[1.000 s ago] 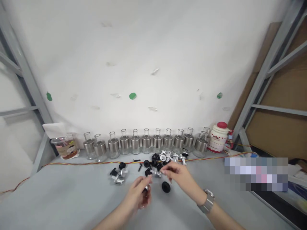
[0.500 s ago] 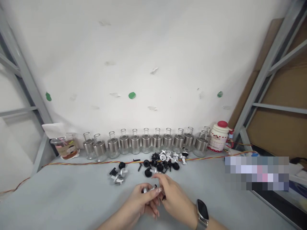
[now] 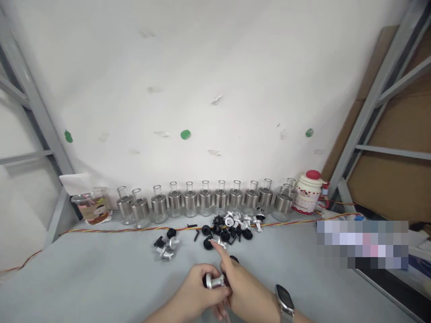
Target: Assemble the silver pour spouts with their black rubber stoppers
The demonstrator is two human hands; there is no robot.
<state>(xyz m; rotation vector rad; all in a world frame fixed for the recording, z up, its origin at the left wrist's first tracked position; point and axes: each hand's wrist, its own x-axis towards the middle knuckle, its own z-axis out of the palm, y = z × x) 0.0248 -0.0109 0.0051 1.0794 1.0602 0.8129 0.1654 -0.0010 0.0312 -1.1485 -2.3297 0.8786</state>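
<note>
My left hand (image 3: pixel 198 289) is closed around a silver pour spout (image 3: pixel 214 281), its flanged end turned left and its narrow end pointing right. Against it rests my right hand (image 3: pixel 244 287), with a watch on the wrist and the index finger stretched forward. A black round cap (image 3: pixel 233 259) shows past the right hand's back, apparently held in its curled fingers, which are mostly hidden. Beyond the hands lies a pile of loose silver spouts (image 3: pixel 237 220) and black round caps (image 3: pixel 225 235). A smaller cluster of silver and black parts (image 3: pixel 164 252) lies to the left.
Several glass bottles with metal sleeves (image 3: pixel 190 197) stand in a row along the white wall. A twisted red-yellow wire (image 3: pixel 134 230) runs in front of them. A cup of brown drink (image 3: pixel 94 208) is at left, a red-lidded jar (image 3: pixel 308 193) at right. Metal frames flank the table (image 3: pixel 84 278).
Both hands have come slightly nearer to me. More of the silver spout shows in my left hand, and the black cap now appears beyond my right hand's back.
</note>
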